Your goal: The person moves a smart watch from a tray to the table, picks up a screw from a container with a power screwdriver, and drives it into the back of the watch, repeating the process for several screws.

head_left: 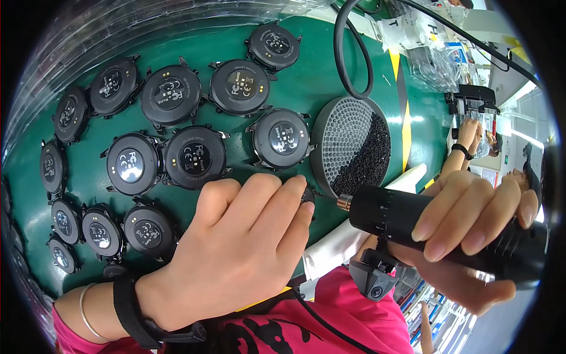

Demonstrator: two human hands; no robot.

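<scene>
My right hand (466,230) grips a black electric screwdriver (383,213) whose metal tip points left, close to the rim of a round grey screw tray (352,98). Tiny black screws (368,156) are heaped along the tray's right and lower part; bare dimples show at its left. My left hand (247,230) is closed, fingers curled down over a dark watch case (309,196), of which only an edge shows past the fingertips. Around it, several black round watch cases, such as one beside the tray (281,139), lie back side up on the green mat (236,144).
A thick black cable (338,44) loops down behind the tray. Yellow-and-black tape (406,127) marks the mat's right side. Clear plastic packaging (433,68) lies at the back right. Another person's hand (469,133) is at work farther right. A small camera (375,288) hangs below my right hand.
</scene>
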